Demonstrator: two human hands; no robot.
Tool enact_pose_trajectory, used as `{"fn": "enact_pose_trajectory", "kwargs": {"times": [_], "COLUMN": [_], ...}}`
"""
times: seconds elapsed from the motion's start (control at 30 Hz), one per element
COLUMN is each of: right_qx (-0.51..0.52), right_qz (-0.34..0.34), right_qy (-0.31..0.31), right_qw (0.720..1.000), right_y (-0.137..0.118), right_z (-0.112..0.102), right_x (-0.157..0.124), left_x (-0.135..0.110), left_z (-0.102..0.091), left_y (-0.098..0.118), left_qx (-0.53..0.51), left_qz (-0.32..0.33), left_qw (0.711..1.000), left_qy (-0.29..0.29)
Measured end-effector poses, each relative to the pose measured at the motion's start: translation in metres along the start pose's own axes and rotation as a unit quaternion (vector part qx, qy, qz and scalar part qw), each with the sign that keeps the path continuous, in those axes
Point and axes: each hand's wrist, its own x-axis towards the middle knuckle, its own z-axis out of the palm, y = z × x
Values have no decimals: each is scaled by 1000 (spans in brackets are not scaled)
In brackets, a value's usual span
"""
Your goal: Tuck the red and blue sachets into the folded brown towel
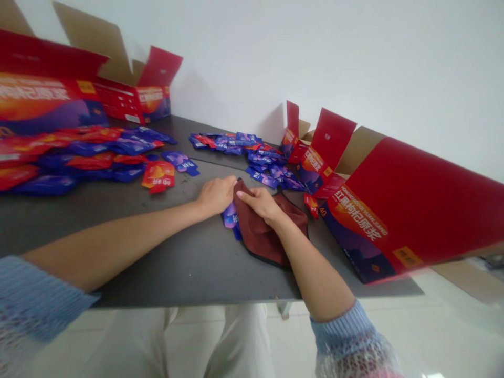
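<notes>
My left hand (216,197) is closed at the middle of the table, its fingers curled round the top of a blue and purple sachet (230,215) that shows just below them. Against it, my right hand (262,203) grips a brown cloth (255,233) with a black edge, thumb on top. The cloth overlaps the sachet's right side and spreads out under my right wrist. How far the sachet reaches beneath the cloth is hidden. A single red sachet (158,176) and a blue one (180,161) lie left of my hands.
On the dark grey table (169,268), a large heap of red and blue sachets (82,152) lies left, and a mostly blue pile (260,152) lies behind my hands. Open red cartons (153,100) stand at the back left; a large open carton (366,220) stands close on the right.
</notes>
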Motion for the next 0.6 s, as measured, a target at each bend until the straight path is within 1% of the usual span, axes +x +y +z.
{"fn": "enact_pose_trajectory", "kwargs": {"times": [0.13,0.27,0.37,0.47,0.53,0.6], "right_qx": [84,107,75,5,-45,-84], "right_qz": [-9,-22,-80,-141,-148,-137], "right_qy": [10,11,26,39,28,16], "right_qw": [996,994,994,989,987,987], "right_y": [2,6,7,4,2,2], "right_z": [2,4,6,9,9,9], "right_x": [5,11,13,14,13,12], "left_x": [-7,-7,-7,-4,-1,3], "left_z": [-2,-4,-4,-4,-4,-4], "left_y": [8,10,10,6,2,-3], "left_qx": [-3,17,30,15,-10,-36], "left_qz": [8,-6,-26,-69,-106,-145], "left_qw": [1000,1000,999,994,987,978], "left_qy": [-1,12,32,82,119,147]}}
